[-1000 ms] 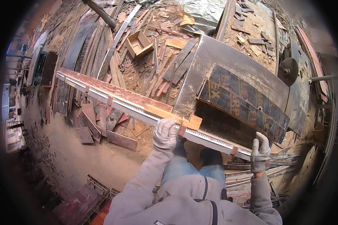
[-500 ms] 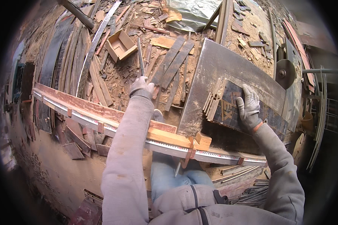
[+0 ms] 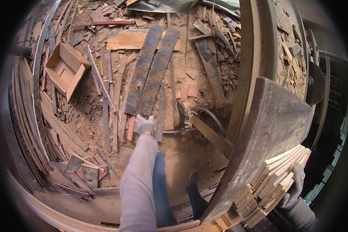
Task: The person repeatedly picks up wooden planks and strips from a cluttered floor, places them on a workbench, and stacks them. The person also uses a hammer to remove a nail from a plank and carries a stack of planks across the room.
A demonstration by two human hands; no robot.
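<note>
My left hand (image 3: 145,125), in a pale knitted glove, reaches down low over the scrap-strewn ground. Its fingers are closed on a thin dark wood strip (image 3: 139,99), which points away from me. Just beyond lie two long dark boards (image 3: 144,73) with worn brownish faces. On the right, my gloved right hand (image 3: 295,186) rests against a stack of plywood strips (image 3: 272,185), fingers stretched along it and thumb apart. The stack's layered ends face me, on a dark metal saw table (image 3: 274,116).
An open cardboard box (image 3: 67,69) stands among offcuts at the left. A round saw blade (image 3: 316,84) rises beyond the table's far right. A metal beam (image 3: 245,73) runs beside the table. A long wooden rail (image 3: 65,217) crosses in front of me.
My view has tipped and shifted, so the table and stack appear farther right and lower. My left hand has reached down beside the dark boards. My right hand remains on the stack.
</note>
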